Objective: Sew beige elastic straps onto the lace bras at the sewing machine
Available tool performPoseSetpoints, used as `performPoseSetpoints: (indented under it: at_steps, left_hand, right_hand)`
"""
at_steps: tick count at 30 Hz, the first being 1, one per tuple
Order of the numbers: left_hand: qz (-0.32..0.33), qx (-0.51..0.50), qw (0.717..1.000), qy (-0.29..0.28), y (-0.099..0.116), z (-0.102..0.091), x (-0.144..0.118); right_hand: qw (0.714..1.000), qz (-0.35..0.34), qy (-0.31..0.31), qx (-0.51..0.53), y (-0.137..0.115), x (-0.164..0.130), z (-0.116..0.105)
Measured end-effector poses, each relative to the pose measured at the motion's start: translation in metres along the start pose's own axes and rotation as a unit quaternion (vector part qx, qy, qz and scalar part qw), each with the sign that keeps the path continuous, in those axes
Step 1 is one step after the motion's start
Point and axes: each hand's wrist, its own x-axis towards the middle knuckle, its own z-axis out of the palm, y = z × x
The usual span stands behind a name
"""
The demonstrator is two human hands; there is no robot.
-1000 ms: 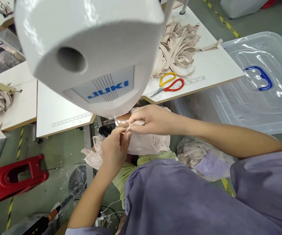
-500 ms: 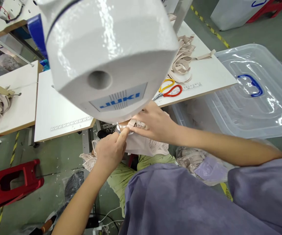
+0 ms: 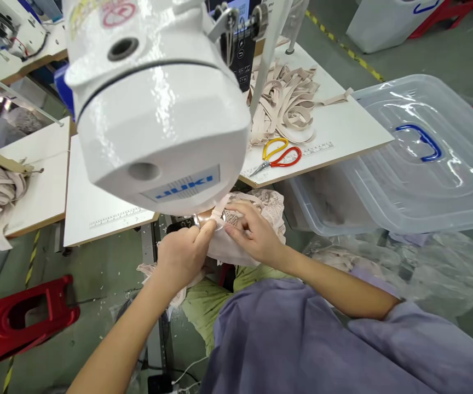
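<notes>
Pale pink lace fabric hangs below the head of a white sewing machine. At the machine's bed, my left hand is closed, its thumb and finger pinching the fabric edge near a narrow band. Facing it from the right, my right hand has its thumb and fingers closed on the same lace fabric. The machine head hides the needle area. More lace fabric dangles behind my left wrist.
Yellow-and-red-handled scissors lie on the right table by a heap of beige elastic strips. A clear lidded bin stands to the right. A red stool is at the lower left. A left tabletop bears a printed ruler.
My right hand has drawn back from beneath the machine head, and more lace and the band show between my hands. The view has shifted, uncovering more of the strips. My left hand keeps its pinch.
</notes>
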Motion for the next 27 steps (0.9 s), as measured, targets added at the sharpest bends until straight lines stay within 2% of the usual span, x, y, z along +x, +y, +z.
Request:
performPoseSetpoints:
  at_steps: [3,7,16,22,27]
  left_hand:
    - [-0.047,0.02,0.999,-0.005,0.019,-0.003,0.002]
    - [-0.102,0.024,0.995,0.0,0.033,-0.005,0.009]
    - [-0.165,0.03,0.986,0.01,0.037,-0.008,0.024]
    - [-0.184,0.019,0.983,0.007,0.039,-0.007,0.025]
    - [-0.181,0.019,0.983,0.031,0.039,-0.005,0.022]
  right_hand:
    - [0.998,-0.053,-0.014,-0.034,-0.005,0.014,-0.01]
    - [0.996,-0.057,-0.06,-0.031,-0.01,0.043,-0.022]
    - [0.992,-0.022,-0.126,-0.009,-0.007,0.08,-0.026]
    - [0.988,0.008,-0.15,0.025,-0.009,0.09,-0.028]
    - [0.988,0.003,-0.149,0.04,-0.007,0.09,-0.026]
